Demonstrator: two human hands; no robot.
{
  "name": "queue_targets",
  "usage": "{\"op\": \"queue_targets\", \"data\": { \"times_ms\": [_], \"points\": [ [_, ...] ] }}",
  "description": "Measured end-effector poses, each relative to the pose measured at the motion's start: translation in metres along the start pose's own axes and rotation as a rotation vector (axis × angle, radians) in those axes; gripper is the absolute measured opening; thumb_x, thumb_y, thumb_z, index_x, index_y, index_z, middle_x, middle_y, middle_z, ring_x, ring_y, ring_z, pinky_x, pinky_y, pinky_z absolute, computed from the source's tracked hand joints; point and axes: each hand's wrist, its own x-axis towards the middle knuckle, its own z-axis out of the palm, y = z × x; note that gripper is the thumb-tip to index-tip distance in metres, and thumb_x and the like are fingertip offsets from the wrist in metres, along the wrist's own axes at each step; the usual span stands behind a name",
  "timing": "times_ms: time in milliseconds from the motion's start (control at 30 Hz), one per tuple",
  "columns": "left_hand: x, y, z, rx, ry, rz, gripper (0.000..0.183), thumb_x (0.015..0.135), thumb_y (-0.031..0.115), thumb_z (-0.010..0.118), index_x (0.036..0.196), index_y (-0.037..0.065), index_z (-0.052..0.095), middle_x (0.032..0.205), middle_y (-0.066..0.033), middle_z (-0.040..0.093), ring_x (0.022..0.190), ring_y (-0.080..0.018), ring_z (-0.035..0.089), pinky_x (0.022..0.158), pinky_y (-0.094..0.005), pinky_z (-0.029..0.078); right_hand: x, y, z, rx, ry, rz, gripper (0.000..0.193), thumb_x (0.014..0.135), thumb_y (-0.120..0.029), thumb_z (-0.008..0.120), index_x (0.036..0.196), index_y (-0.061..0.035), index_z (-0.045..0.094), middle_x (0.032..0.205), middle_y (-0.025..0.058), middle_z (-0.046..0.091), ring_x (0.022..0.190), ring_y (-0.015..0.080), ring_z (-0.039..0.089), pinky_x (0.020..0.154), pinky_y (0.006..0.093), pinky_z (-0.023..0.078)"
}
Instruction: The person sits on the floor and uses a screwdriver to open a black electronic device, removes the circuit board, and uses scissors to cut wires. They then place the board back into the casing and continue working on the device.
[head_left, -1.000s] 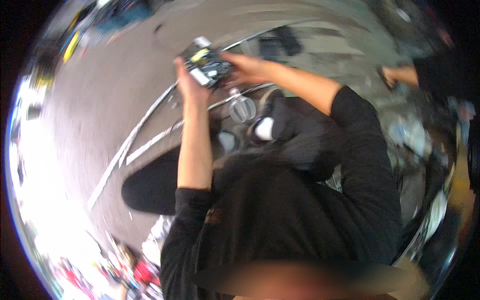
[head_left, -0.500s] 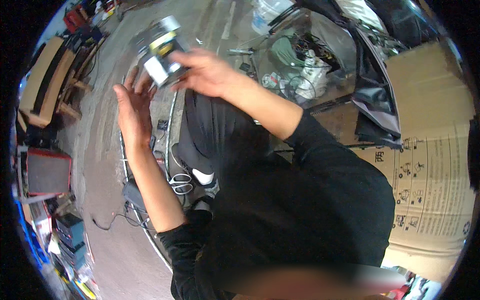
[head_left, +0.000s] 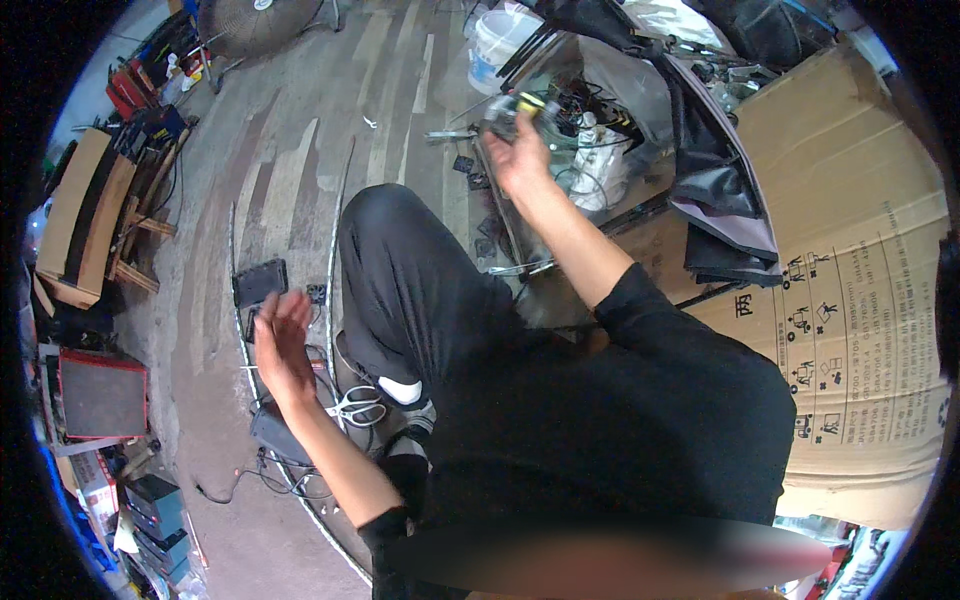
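My right hand (head_left: 520, 160) reaches out over a clear plastic bag (head_left: 640, 75). Its fingers are around a small boxy part with a yellow middle (head_left: 530, 103), whose exact kind I cannot make out. Below it in the bag lie tangled dark wires (head_left: 590, 98) and a white crumpled piece (head_left: 598, 150). My left hand (head_left: 283, 345) hangs with nothing in it, its fingers stretched out. Just beyond that hand a flat black case (head_left: 260, 283) lies on the floor.
White-handled scissors (head_left: 355, 405) and a black box with cables (head_left: 278, 432) lie by my foot, between long thin metal strips. A white bucket (head_left: 500, 45) stands beyond the bag. A large cardboard sheet (head_left: 860, 330) is at right, a floor fan (head_left: 255, 22) far left.
My right hand has carried the boxy part away from my left hand, rightward over the bag. The left hand has dropped back nearer me, and the black case now shows.
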Motion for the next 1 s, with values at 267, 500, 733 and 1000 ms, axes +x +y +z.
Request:
{"op": "queue_targets", "data": {
  "times_ms": [267,500,733,1000],
  "points": [
    [-0.025,-0.023,-0.050,0.002,0.142,-0.073,0.066,0.100,0.046,0.054,0.142,-0.004,0.044,0.130,-0.0221,0.061,0.122,-0.0327,0.059,0.106,-0.0428,0.044,0.119,-0.086,-0.059,-0.097,0.451,-0.256,0.030,0.097,-0.020,0.064,0.120,-0.0044,0.053,0.121,0.0146,0.056,0.101,0.0353,0.060,0.072,0.0512,0.061],
    [-0.011,-0.036,-0.046,0.003,0.112,-0.084,0.066,0.100,0.044,0.057,0.142,-0.004,0.044,0.131,-0.0220,0.060,0.121,-0.0327,0.060,0.105,-0.0429,0.045,0.201,-0.128,-0.118,-1.220,0.655,-0.432,0.049,0.090,-0.018,0.070,0.130,0.0022,0.049,0.119,0.0163,0.063,0.099,0.0297,0.064,0.086,0.0421,0.053],
    [-0.031,0.003,-0.026,0.092,0.283,-0.072,0.055,0.100,0.035,0.058,0.137,-0.003,0.049,0.123,-0.0199,0.066,0.113,-0.0282,0.065,0.100,-0.0399,0.049,0.070,0.054,0.013,-0.938,-0.159,-0.895,0.026,0.090,-0.009,0.068,0.113,0.0013,0.061,0.103,0.0082,0.066,0.095,0.0210,0.062,0.090,0.0330,0.048],
    [-0.034,0.068,-0.031,0.407,0.137,0.128,0.043,0.102,0.028,0.057,0.131,-0.003,0.056,0.121,-0.0173,0.068,0.114,-0.0248,0.063,0.102,-0.0378,0.047,-0.219,0.132,0.156,-1.415,-2.212,-0.597,0.034,0.088,-0.025,0.073,0.114,-0.0060,0.063,0.108,0.0117,0.066,0.102,0.0285,0.066,0.087,0.0393,0.052]
  ]
}}
